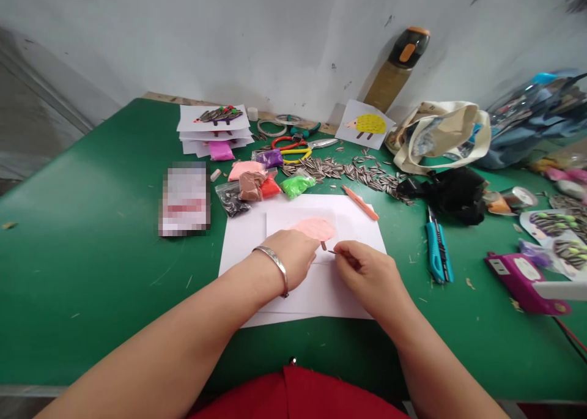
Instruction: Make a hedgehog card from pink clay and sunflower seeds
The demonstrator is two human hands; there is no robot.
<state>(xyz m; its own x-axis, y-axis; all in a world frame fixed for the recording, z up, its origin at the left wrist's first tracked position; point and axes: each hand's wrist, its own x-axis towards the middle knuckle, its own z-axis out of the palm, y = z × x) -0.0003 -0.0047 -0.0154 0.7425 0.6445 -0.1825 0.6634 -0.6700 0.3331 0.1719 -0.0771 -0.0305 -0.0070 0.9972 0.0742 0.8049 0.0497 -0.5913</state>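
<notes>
The pink patch (318, 228) is lying on the paper (316, 293), and a brown strip (323, 246) is jutting from its lower edge. On the paper, the left hand (293, 260) is covering part of the patch; its fingertips are mostly hiding, so I cannot tell whether they are pinching anything. The right hand (364, 272) is pinching a thin dark sliver (332, 252) between thumb and forefinger, near the strip. Beyond the paper, colored bags (252, 186) and seeds (321, 169) are lying; right of it, a cutter (439, 251) is resting.
</notes>
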